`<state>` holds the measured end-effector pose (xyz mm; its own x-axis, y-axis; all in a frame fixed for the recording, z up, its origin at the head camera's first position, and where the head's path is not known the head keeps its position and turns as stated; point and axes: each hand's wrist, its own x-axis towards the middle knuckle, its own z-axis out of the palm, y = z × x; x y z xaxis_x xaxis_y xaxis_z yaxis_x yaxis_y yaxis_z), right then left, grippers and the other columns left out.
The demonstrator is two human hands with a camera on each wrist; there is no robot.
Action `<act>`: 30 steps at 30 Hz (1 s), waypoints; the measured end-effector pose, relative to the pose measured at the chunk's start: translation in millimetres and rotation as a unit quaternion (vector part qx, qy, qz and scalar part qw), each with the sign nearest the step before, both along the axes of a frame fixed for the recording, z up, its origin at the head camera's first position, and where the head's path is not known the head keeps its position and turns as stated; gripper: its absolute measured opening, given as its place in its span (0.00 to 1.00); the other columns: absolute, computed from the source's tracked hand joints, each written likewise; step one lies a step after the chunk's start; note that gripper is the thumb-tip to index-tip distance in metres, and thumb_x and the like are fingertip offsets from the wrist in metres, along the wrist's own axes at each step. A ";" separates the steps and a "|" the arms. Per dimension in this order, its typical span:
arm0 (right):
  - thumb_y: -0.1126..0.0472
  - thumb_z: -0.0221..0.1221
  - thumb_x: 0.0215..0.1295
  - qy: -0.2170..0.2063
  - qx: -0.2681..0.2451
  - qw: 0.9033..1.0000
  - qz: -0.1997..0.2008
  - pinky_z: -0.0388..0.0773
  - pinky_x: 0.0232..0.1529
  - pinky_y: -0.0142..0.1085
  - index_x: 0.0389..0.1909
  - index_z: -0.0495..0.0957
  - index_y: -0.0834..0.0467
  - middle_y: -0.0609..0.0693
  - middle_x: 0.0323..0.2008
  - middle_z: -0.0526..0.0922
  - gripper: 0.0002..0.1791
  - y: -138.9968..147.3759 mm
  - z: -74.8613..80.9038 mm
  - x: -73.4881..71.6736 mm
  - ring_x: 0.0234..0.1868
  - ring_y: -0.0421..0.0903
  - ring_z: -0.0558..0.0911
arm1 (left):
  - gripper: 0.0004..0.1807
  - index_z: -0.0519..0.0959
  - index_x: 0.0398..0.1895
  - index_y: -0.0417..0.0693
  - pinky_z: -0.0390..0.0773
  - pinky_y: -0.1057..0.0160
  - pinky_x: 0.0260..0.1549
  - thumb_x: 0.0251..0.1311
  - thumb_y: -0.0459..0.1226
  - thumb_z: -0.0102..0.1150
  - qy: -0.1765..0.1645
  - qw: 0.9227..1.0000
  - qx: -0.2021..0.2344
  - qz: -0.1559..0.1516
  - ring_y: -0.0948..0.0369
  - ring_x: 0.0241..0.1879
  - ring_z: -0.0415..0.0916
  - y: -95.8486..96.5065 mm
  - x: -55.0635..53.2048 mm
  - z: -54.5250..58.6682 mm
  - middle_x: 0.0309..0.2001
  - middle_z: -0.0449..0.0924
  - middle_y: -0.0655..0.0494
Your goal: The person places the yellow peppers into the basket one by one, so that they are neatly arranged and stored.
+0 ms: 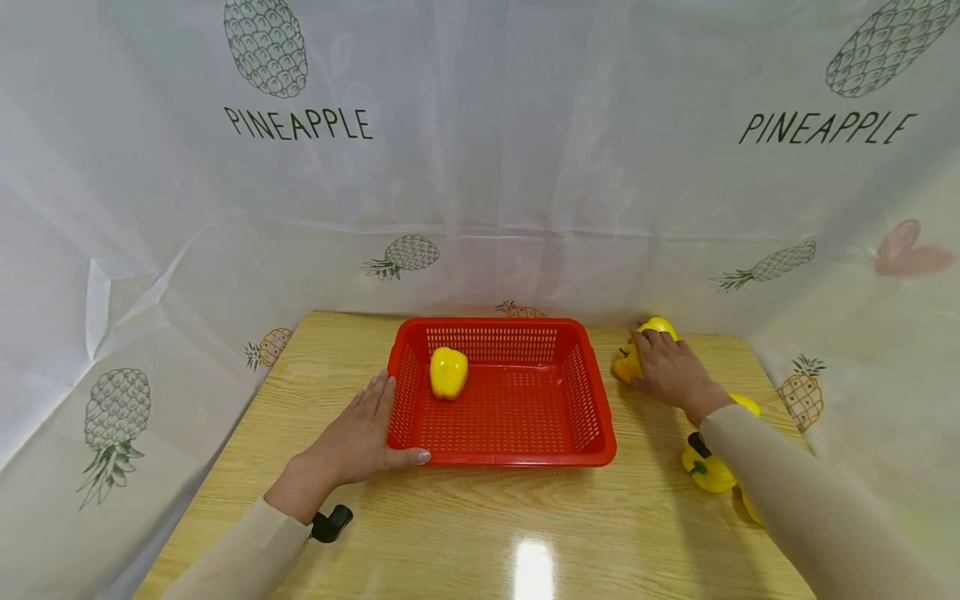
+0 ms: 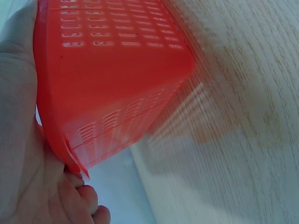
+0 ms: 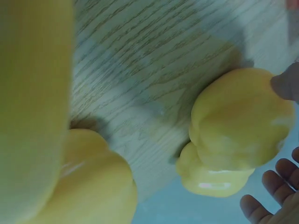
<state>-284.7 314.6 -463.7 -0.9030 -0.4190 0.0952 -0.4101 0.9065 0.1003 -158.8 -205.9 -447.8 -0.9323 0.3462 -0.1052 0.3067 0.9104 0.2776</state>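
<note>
The right sleeve (image 1: 810, 508), nearest the camera, leads to the right hand (image 1: 670, 368), fingers loosely spread and thumb against a yellow pepper (image 3: 243, 119) right of the red basket (image 1: 495, 459), whose left side the left hand (image 1: 356, 440) touches with extended, unclenched fingers, a second pepper (image 1: 448, 373) lying inside.

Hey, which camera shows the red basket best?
The head view: it frames the red basket nearly whole, inside included, with one yellow pepper. The left wrist view shows only outer walls and rim, close up; the right wrist view, just a red corner patch, possibly basket.
</note>
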 end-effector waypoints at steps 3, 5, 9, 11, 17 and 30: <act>0.52 0.72 0.66 -0.012 0.000 1.000 -0.002 0.77 0.57 0.67 0.73 0.61 0.71 0.73 0.64 0.71 0.45 -0.5 -1.6 0.1 0.63 0.71 0.73 | 0.74 0.43 0.83 0.29 0.52 0.37 0.80 0.56 0.79 0.56 -0.003 1.000 0.002 -0.001 0.37 0.84 0.40 0.5 0.1 -0.3 0.85 0.38 0.32; 0.53 0.72 0.65 -0.016 -0.001 1.000 -0.006 0.78 0.57 0.67 0.71 0.61 0.70 0.73 0.63 0.72 0.44 0.0 -2.9 0.1 0.62 0.71 0.74 | 0.74 0.43 0.83 0.29 0.52 0.37 0.80 0.56 0.79 0.56 -0.004 1.000 0.004 -0.002 0.36 0.84 0.40 1.2 0.2 -0.6 0.85 0.38 0.32; 0.55 0.71 0.66 -0.017 -0.005 1.000 -0.008 0.80 0.56 0.66 0.69 0.63 0.71 0.73 0.61 0.73 0.40 0.4 -6.0 0.8 0.58 0.70 0.76 | 0.75 0.42 0.84 0.29 0.52 0.37 0.80 0.56 0.79 0.55 -0.005 1.000 0.004 -0.002 0.37 0.84 0.40 1.8 0.4 -1.8 0.85 0.37 0.32; 0.56 0.69 0.67 -0.019 -0.009 1.000 -0.010 0.80 0.57 0.65 0.69 0.63 0.71 0.73 0.61 0.72 0.38 0.7 -7.6 1.3 0.58 0.70 0.76 | 0.75 0.42 0.84 0.29 0.52 0.37 0.80 0.56 0.79 0.56 -0.003 1.000 0.005 -0.002 0.37 0.84 0.40 1.7 0.6 -2.3 0.85 0.37 0.32; 0.53 0.68 0.69 0.015 -0.006 1.000 -0.009 0.83 0.49 0.62 0.62 0.66 0.73 0.73 0.54 0.75 0.34 2.1 -11.9 5.2 0.50 0.69 0.77 | 0.75 0.43 0.84 0.29 0.52 0.38 0.80 0.55 0.80 0.55 0.002 1.000 0.008 -0.003 0.38 0.84 0.41 0.9 0.5 -3.9 0.85 0.37 0.32; 0.33 0.64 0.68 0.010 0.014 0.997 -0.075 0.81 0.38 0.56 0.43 0.69 0.70 0.63 0.34 0.70 0.40 -5.7 -13.8 15.3 0.33 0.60 0.73 | 0.75 0.42 0.83 0.28 0.53 0.37 0.80 0.56 0.78 0.57 0.003 1.000 0.014 -0.001 0.38 0.84 0.42 -0.2 1.7 -2.3 0.85 0.37 0.31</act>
<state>-269.3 309.0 -477.6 -0.9537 -0.2823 0.1035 -0.2681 0.9542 0.1324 -157.0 -206.1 -450.1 -0.9323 0.3503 -0.0901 0.3097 0.9019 0.3012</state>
